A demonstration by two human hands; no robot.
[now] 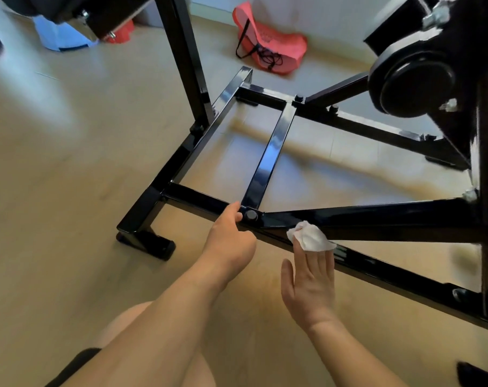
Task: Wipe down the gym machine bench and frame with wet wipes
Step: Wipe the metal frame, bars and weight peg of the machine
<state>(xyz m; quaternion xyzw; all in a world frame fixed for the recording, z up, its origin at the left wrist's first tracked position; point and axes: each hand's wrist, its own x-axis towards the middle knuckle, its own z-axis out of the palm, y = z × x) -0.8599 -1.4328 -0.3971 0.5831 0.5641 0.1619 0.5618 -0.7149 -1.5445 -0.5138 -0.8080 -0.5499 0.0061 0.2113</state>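
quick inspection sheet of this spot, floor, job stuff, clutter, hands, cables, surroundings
surface: tan floor, glossy, bare around the frame
job's things: black frame standing on the floor; white wipe pressed on its near bar
clutter: red bag and blue object on the floor beyond the frame
hands: left hand grips the bar by a bolt; right hand flat, fingers under the wipe
cables: nothing seen
surroundings: pale wall behind; black pulley at upper right

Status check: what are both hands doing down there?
Left hand gripping the frame bar. Right hand flat, pressing wet wipe against it. Nothing in the way.
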